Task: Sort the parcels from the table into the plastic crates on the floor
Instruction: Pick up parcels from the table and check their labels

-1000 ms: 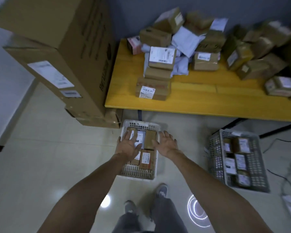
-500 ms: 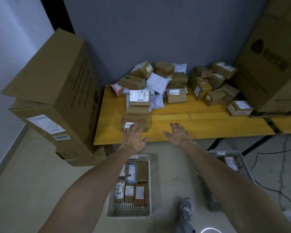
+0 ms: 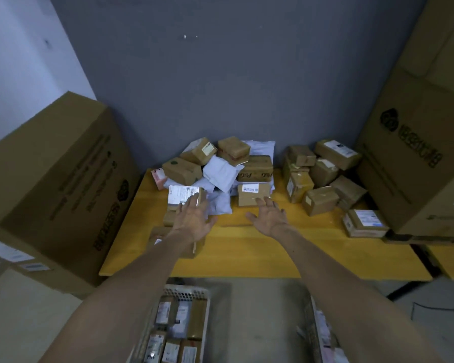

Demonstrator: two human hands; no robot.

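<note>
A heap of brown cardboard parcels and white mailer bags lies at the back of the yellow table point(image 3: 260, 252). My left hand point(image 3: 192, 218) is stretched out with straight fingers over a stack of three boxes; its fingertips reach the top box with a white label point(image 3: 181, 195). My right hand point(image 3: 269, 217) is spread open just in front of a small labelled brown box point(image 3: 252, 193), holding nothing. On the floor below stands a white plastic crate point(image 3: 186, 294) with several parcels in it. A second crate point(image 3: 317, 326) shows partly behind my right forearm.
A large cardboard carton point(image 3: 63, 189) stands left of the table and another big carton point(image 3: 425, 142) sits on its right end. More small boxes point(image 3: 320, 176) cluster at the back right. A black cable point(image 3: 435, 310) lies on the floor at right.
Both hands rose from the left crate and moved forward over the table to the parcels. The view tilted up from the floor to the table and wall.
</note>
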